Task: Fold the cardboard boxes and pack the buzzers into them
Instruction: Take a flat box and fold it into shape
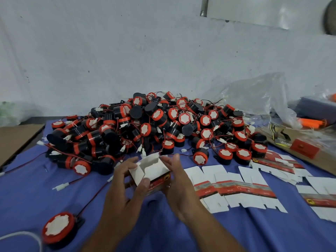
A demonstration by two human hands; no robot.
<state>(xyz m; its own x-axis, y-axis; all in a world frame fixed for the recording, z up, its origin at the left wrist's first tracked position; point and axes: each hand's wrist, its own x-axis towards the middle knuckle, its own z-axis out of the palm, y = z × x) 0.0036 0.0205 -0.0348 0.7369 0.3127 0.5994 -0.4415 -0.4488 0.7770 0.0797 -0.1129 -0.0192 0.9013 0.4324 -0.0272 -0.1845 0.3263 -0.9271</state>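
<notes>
Head view: left hand (125, 180) and right hand (175, 177) both grip a half-folded box (151, 171), flaps open, at centre. Buzzer pile (154, 124) at 12 o'clock; flat boxes (234, 188) at 3 o'clock on the counter (36, 188).

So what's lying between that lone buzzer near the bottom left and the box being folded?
In the head view, mostly bare blue cloth, crossed by the lone buzzer's red wire. A loose white connector lies there too, left of the box.
</notes>
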